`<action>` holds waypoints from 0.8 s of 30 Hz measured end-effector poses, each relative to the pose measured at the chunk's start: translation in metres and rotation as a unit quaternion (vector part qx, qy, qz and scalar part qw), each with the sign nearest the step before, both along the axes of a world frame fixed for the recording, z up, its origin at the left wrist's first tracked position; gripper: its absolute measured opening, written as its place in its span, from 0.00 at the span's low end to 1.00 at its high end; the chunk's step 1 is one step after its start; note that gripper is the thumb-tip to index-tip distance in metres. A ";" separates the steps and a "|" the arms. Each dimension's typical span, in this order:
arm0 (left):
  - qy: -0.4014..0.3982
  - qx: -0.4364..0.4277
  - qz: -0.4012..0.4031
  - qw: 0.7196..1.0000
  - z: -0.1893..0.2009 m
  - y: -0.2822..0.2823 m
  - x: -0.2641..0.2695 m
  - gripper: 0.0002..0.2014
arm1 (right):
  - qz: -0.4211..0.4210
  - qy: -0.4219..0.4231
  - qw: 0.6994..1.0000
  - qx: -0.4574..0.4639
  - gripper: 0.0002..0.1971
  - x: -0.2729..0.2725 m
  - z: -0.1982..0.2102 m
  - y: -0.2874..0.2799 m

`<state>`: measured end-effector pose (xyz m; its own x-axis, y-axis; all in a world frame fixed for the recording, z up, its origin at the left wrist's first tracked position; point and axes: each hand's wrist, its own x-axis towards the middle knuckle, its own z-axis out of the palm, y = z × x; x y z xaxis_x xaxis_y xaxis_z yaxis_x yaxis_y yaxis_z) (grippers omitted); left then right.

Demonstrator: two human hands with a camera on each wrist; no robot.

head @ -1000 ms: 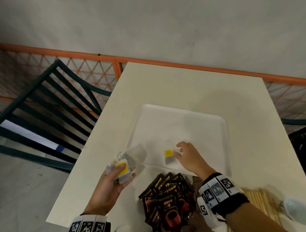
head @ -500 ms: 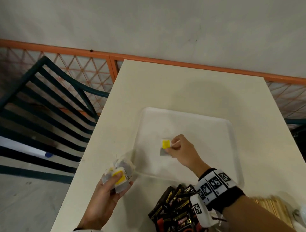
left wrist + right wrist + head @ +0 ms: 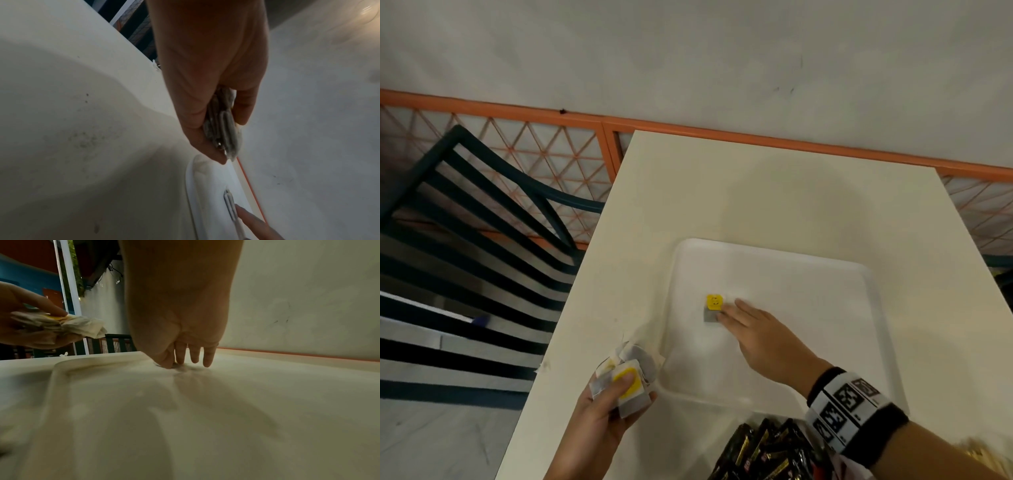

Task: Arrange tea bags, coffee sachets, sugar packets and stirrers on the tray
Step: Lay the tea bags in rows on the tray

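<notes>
A white tray [image 3: 808, 274] lies on the cream table [image 3: 722, 192]. One tea bag with a yellow tag [image 3: 714, 307] lies flat in the tray's left half. My right hand [image 3: 753, 329] stretches over the tray, its straight fingertips [image 3: 193, 359] resting on that tea bag's right edge. Just off the tray's near-left corner, my left hand [image 3: 602, 407] grips a bunch of tea bags [image 3: 628, 377], thumb pressing a yellow tag; the bunch of tea bags [image 3: 223, 128] shows edge-on between fingers and thumb in the left wrist view. Black coffee sachets [image 3: 763, 452] lie in a pile near the tray's front edge.
A dark green slatted chair [image 3: 465, 257] stands left of the table. An orange mesh railing [image 3: 551, 154] runs behind the table, against a pale wall. The table's left edge is close to my left hand. Pale wooden stirrers [image 3: 976, 452] show blurred at the bottom right.
My right hand carried the single tea bag further into the tray, laid it flat and straightened its fingers. The left hand keeps hold of its bunch of tea bags.
</notes>
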<state>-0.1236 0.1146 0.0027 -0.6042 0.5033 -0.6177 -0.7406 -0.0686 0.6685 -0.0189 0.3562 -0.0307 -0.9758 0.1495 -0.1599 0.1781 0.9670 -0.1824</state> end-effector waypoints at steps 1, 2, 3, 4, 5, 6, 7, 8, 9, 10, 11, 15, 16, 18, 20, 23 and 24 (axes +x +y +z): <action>-0.004 -0.002 0.005 1.000 0.000 0.000 -0.002 0.14 | 0.001 0.003 1.000 0.006 0.24 -0.006 0.001 0.002; -0.005 -0.004 0.006 1.000 -0.001 0.001 -0.005 0.15 | -0.005 0.001 1.000 0.007 0.23 -0.015 0.004 0.003; -0.004 -0.006 0.006 1.000 -0.001 0.001 -0.006 0.15 | -0.016 0.000 1.000 0.008 0.23 -0.022 0.006 0.005; -0.003 -0.007 0.006 1.000 -0.001 0.001 -0.008 0.16 | -0.027 -0.004 1.000 0.008 0.23 -0.031 0.007 0.008; -0.002 -0.008 0.007 1.000 -0.002 0.002 -0.010 0.16 | -0.033 -0.003 0.999 0.004 0.23 -0.039 0.006 0.011; -0.003 -0.010 0.008 1.000 -0.002 0.002 -0.012 0.15 | -0.037 -0.004 0.999 -0.012 0.24 -0.048 0.007 0.014; -0.004 -0.010 0.009 1.000 -0.003 0.003 -0.014 0.15 | -0.041 -0.002 0.999 -0.027 0.24 -0.055 0.007 0.016; -0.005 -0.009 0.008 1.000 -0.003 0.004 -0.015 0.15 | -0.046 -0.004 0.998 -0.035 0.24 -0.062 0.008 0.018; -0.006 -0.007 0.007 1.000 -0.004 0.004 -0.016 0.16 | -0.049 -0.020 0.998 -0.035 0.25 -0.068 0.009 0.019; -0.007 -0.006 0.006 1.000 -0.004 0.006 -0.018 0.17 | -0.048 -0.037 0.998 -0.030 0.26 -0.073 0.010 0.021; -0.008 -0.005 0.005 1.000 -0.004 0.006 -0.019 0.17 | -0.046 -0.047 0.998 -0.024 0.26 -0.077 0.010 0.022; -0.010 0.005 0.002 1.000 -0.005 0.012 -0.023 0.15 | -0.048 -0.056 0.997 -0.018 0.27 -0.088 0.008 0.023; -0.010 0.006 0.002 1.000 -0.006 0.013 -0.024 0.15 | -0.050 -0.059 0.997 -0.016 0.27 -0.089 0.008 0.024; -0.006 0.012 0.000 1.000 -0.006 0.016 -0.026 0.14 | -0.054 -0.062 0.996 -0.020 0.27 -0.092 0.007 0.025; 0.000 0.020 -0.006 1.000 -0.007 0.019 -0.027 0.14 | -0.053 -0.060 0.996 -0.028 0.27 -0.094 0.007 0.027; 0.003 0.028 -0.010 1.000 -0.008 0.022 -0.028 0.16 | -0.051 -0.055 0.997 -0.033 0.27 -0.097 0.005 0.030; 0.001 0.032 -0.010 0.999 -0.008 0.022 -0.029 0.18 | -0.052 -0.052 0.997 -0.037 0.27 -0.097 0.004 0.030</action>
